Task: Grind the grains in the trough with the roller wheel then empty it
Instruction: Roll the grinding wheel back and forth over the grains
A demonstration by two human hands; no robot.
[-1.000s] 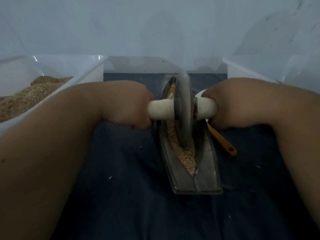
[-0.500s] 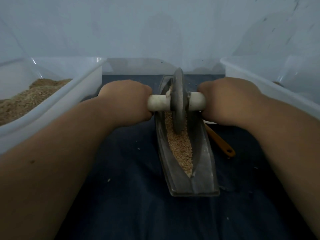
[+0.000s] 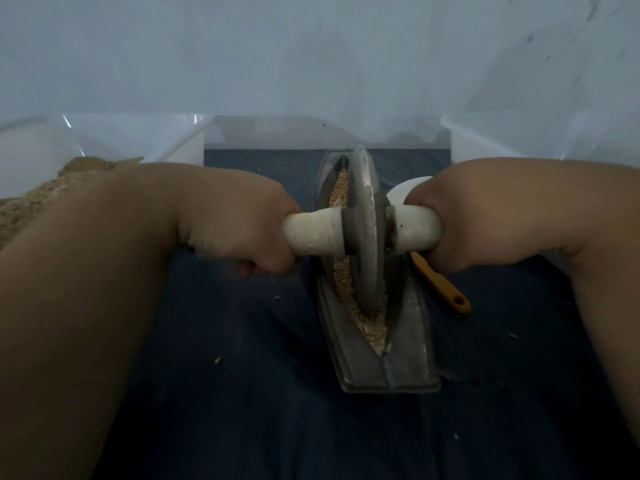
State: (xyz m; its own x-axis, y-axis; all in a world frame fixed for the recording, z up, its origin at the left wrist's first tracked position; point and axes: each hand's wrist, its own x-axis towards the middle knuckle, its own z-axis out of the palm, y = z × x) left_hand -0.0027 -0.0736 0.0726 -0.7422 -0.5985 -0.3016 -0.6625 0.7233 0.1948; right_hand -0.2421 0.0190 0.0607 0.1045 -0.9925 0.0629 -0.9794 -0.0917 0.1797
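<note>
Some grains (image 3: pixel 367 323) in trough (image 3: pixel 408 358), tub (image 3: pixel 187 150) — seemingly meal (image 3: pixel 38 199)

The roller wheel (image 3: pixel 367 230) was dull grey metal streaked with pale, chalky scuffs near its rim, its handles (image 3: pixel 311 235) were off-white, and the trough (image 3: pixel 408 358) was the same matte grey, with tan and beige grains (image 3: pixel 370 327) in it. The cloth (image 3: pixel 242 393) was dark navy dotted with a few pale specks, and the utensil handle (image 3: pixel 446 289) was mustard orange. The left bin (image 3: pixel 180 150) and right bin (image 3: pixel 478 140) were translucent white — the left holding a sandy-brown heap (image 3: pixel 31 199) — and the wall (image 3: pixel 311 57) was pale blue-grey with a few dark flecks.
</note>
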